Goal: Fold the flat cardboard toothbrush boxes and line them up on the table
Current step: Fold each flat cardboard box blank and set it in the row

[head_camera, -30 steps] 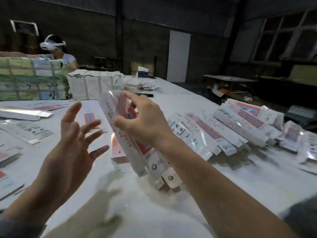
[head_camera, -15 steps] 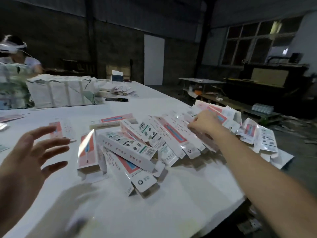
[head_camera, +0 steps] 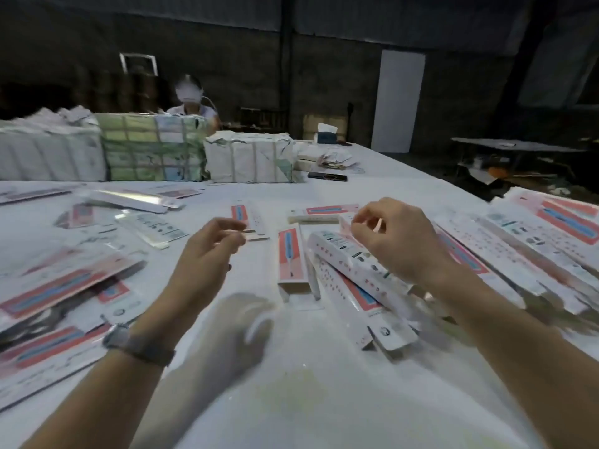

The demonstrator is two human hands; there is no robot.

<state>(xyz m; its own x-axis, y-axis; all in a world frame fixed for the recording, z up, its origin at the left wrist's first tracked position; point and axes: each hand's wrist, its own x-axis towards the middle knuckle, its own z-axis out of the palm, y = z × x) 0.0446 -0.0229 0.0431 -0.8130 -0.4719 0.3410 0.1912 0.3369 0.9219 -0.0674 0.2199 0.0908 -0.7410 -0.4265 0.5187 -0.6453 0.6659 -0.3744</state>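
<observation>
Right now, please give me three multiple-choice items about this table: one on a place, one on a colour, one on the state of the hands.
1. Where do the flat, unfolded boxes lie?
A. on the person's left
B. on the far bundles
C. under the table

2. What colour is the table?
A. black
B. white
C. green

3. What are the hands doing?
A. both grip one box
B. the left hand grips a phone
C. both hover with loosely curled fingers and hold nothing

Answers:
1 A: the flat ones spread along the left edge, while the folded boxes pile up on the right.
2 B: its bare surface is white.
3 C: the left hand and the right hand hang over the table, and no box is between their fingers.
</observation>
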